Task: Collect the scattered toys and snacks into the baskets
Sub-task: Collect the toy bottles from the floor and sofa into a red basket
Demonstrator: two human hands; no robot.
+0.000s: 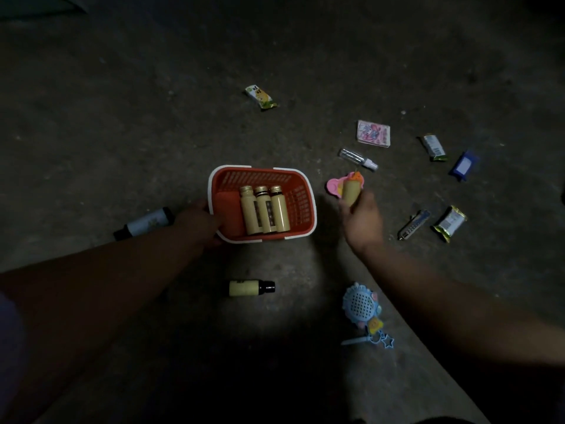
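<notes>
A red basket [301,195] with a white rim sits on the dark floor and holds three small cream bottles [263,213] with gold caps, lying side by side. My left hand [198,223] grips the basket's left rim. My right hand [362,220], just right of the basket, holds another cream bottle [351,191] upright above a pink toy [334,186]. A cream bottle with a black cap [250,287] lies on the floor in front of the basket.
Scattered on the floor: a grey bottle [146,223] at left, a yellow-green snack [260,97], a pink card pack [373,133], a clear spray bottle [357,159], several snack packets [434,146] at right, and a blue toy [362,304] near my right forearm.
</notes>
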